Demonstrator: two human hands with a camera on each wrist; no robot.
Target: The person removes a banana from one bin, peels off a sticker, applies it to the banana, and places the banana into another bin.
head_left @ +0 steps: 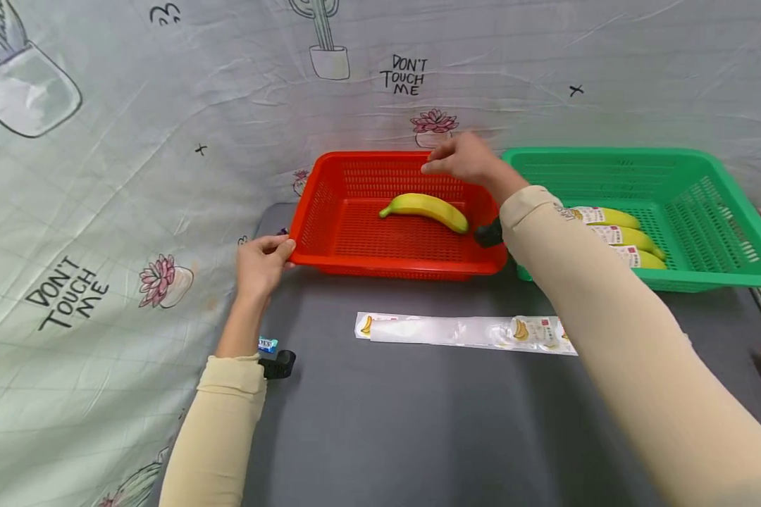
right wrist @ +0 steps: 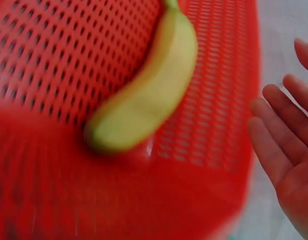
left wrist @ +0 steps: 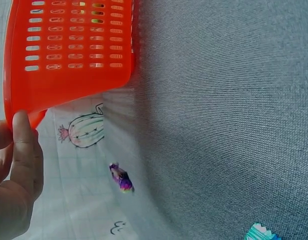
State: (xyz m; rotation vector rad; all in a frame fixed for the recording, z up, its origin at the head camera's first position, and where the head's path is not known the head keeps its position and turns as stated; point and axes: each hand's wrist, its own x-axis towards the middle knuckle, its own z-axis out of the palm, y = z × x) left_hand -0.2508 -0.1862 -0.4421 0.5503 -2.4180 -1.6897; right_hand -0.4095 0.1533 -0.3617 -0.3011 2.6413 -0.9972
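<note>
A red plastic basket (head_left: 406,266) holds one yellow banana (head_left: 425,209), which lies on its slotted floor. My left hand (head_left: 261,266) pinches the basket's rim at the front left corner. In the left wrist view, that hand's fingers (left wrist: 25,155) press on the rim from outside. Over the basket's back rim, toward its right side, is my right hand (head_left: 469,160). Its fingers are loosely extended and hold nothing, as the right wrist view shows, with the banana (right wrist: 149,90) some way off to the side of the hand.
Right of the red basket stands a green basket (head_left: 723,211) with several labelled bananas (head_left: 624,236), partly behind my right forearm. A strip of banana stickers (head_left: 444,331) lies on the grey table (head_left: 380,422). A small blue wrapper (head_left: 268,344) lies by my left wrist. A printed cloth hangs behind.
</note>
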